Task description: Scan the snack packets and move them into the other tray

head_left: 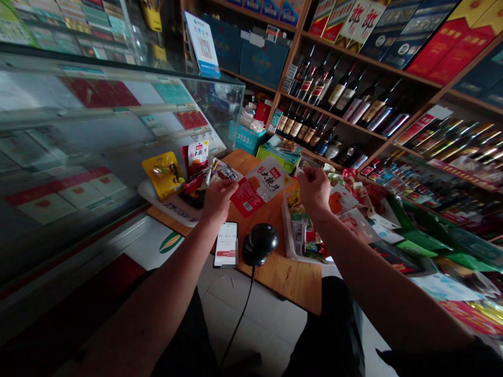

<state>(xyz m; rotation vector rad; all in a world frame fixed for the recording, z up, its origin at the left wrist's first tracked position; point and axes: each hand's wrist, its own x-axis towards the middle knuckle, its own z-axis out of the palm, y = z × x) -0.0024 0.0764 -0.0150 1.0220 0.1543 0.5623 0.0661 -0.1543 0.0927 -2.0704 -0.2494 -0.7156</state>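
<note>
My left hand (pixel 218 198) pinches the lower left edge of a red and white snack packet (pixel 264 184) with black lettering, tilted above a wooden board. My right hand (pixel 315 189) is closed just beyond the packet's right end. A small pale bit shows at its fingertips, but I cannot make out what it is. Below the packet, a black scanner-like device (pixel 261 244) with a cable stands on the board. Beside it lies a phone (pixel 226 245) showing a timer.
On the left, a white tray (pixel 173 210) holds snack packets, among them a yellow pouch (pixel 164 175). A clear plastic bin (pixel 289 242) of packets sits under my right forearm. The glass counter (pixel 98 131) runs along the left; bottle shelves (pixel 346 112) stand behind.
</note>
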